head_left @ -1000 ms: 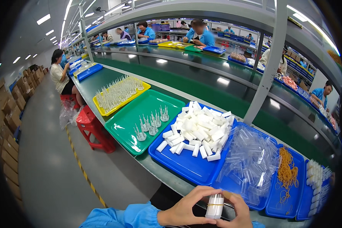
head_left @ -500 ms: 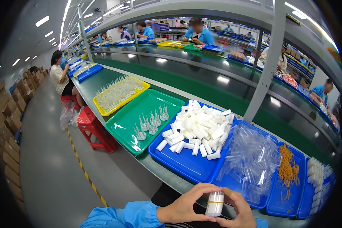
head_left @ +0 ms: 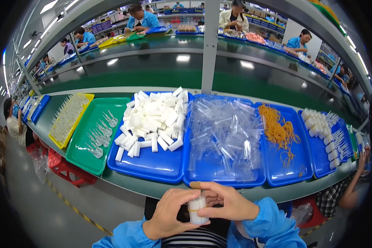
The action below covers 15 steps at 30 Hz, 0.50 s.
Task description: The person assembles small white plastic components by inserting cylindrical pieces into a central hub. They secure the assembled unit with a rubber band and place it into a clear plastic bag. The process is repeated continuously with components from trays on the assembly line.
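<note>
In front of my body, below the trays, I hold a short white bundle with a clear wrap or edge and a yellow rubber band round its middle. My left hand grips it from the left, index finger at the top and thumb at the bottom. From the right, my right hand has its thumb on the bundle near the band, with its fingers curled behind. A brown finger cot shows at the top of the bundle. The far side of the bundle is hidden.
Across the bench stand trays: a blue tray of white foam-like blocks, one of clear plastic sleeves, one of orange rubber bands, one of white bundles. Left are a green tray and a yellow tray with clear spiky parts.
The view has swung to the right, so the trays sit further left. My right hand has shifted from the bundle's side, its thumb now across the front near the band.
</note>
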Tool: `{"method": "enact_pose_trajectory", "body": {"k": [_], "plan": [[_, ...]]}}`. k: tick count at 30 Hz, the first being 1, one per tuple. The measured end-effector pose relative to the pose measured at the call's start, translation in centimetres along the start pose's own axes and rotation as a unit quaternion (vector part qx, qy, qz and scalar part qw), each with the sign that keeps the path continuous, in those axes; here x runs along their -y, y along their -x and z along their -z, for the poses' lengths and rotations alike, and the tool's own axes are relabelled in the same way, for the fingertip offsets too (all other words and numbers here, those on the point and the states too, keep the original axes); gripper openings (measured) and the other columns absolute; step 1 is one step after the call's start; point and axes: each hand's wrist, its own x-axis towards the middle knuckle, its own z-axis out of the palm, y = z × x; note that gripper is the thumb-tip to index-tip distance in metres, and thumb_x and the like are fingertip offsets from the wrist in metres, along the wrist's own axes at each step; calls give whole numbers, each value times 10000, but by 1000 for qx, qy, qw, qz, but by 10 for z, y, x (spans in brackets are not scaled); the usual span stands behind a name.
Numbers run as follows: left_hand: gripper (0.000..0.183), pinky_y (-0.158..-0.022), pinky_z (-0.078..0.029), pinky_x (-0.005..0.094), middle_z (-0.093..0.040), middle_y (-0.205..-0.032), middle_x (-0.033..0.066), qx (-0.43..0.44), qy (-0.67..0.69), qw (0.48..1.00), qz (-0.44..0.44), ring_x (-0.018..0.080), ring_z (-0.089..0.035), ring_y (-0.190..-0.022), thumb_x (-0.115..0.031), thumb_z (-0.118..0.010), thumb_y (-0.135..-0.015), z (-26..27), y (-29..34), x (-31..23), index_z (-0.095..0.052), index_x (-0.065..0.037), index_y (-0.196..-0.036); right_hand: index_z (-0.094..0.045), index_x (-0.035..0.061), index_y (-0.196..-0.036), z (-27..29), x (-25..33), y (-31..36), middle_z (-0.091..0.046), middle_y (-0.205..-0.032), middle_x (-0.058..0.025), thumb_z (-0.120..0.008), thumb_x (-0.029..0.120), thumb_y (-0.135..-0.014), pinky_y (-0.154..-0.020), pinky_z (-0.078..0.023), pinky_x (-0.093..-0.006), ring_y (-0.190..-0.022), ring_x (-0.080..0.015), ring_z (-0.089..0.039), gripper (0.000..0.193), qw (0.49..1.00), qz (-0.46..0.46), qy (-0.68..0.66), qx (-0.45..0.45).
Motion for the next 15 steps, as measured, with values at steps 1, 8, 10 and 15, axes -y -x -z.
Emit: {"method": "enact_pose_trajectory", "body": {"k": [1,8,10,15], "plan": [[856,-866,-497,382,-646,-1172,118,-7,-1,1000,-4,291,-638,-1016,-219,-988,-549,-1,1,0,-558,-42,-1267,-372,0,-1480,-1,-6,0,-653,-1127,-123,-719,117,-924,-873,-535,-272,-1020,-153,-651,666,1000,0,-12,-2],[905,-933,-489,392,-614,-1203,154,-5,-6,1000,21,302,-609,-1083,-218,-992,-548,-4,-14,-3,-527,-17,-1299,-383,-34,-1448,4,-2,-5,-634,-1206,-158,-713,138,-932,-945,-513,-294,-1111,-170,-625,637,991,-36,-126,-37],[883,-950,-486,398,-619,-1213,148,3,12,999,36,305,-607,-1094,-209,-980,-569,-4,-13,-3,-526,-23,-1303,-376,-31,-1453,6,-3,-3,-629,-1218,-164,-706,137,-938,-955,-509,-299,-1115,-171,-624,634,990,-43,-128,-48],[819,-995,-467,408,-633,-1216,136,-15,75,994,78,293,-594,-1138,-179,-957,-611,-1,-6,4,-534,-31,-1296,-351,-11,-1481,8,-4,-3,-566,-1331,-176,-742,150,-906,-979,-505,-348,-1168,-224,-601,713,995,-17,-90,-35]]}}
